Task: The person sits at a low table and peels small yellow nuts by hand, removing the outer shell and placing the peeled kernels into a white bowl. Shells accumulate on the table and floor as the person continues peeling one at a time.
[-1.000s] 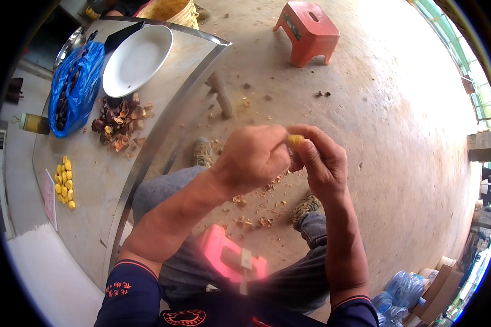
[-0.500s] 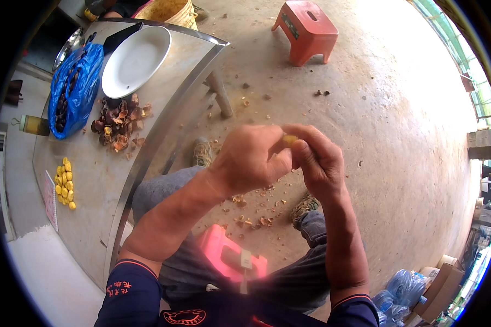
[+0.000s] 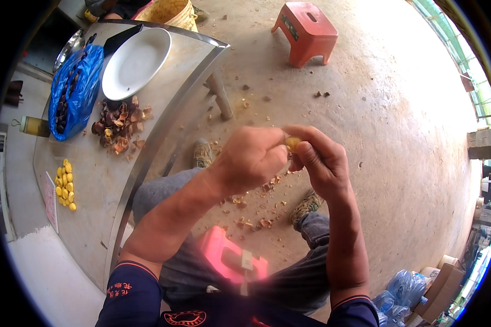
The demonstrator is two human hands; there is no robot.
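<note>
Over the floor in front of me, my right hand point(image 3: 324, 163) pinches a yellow peeled chestnut point(image 3: 293, 143) between thumb and fingers. My left hand point(image 3: 251, 158) is closed in a fist right beside it, its fingertips close to the nut; what it holds, if anything, is hidden. On the table to my left lies a heap of brown chestnut shells point(image 3: 120, 124). Nearer to me, several yellow peeled chestnuts point(image 3: 65, 185) sit in a small group. A blue plastic bag point(image 3: 82, 90) with dark nuts in it stands beyond them.
A white oval dish point(image 3: 136, 62) rests on the metal-edged table point(image 3: 163, 128). Beyond the table stands a yellow bucket point(image 3: 172, 15). A red stool point(image 3: 308, 32) is on the floor ahead, a pink one point(image 3: 221, 245) between my legs. Shell scraps point(image 3: 264, 222) litter the floor.
My hands have drawn slightly apart, and the right one has shifted a little to the right. The chestnut shows more clearly between its fingers. The things on the table look unchanged.
</note>
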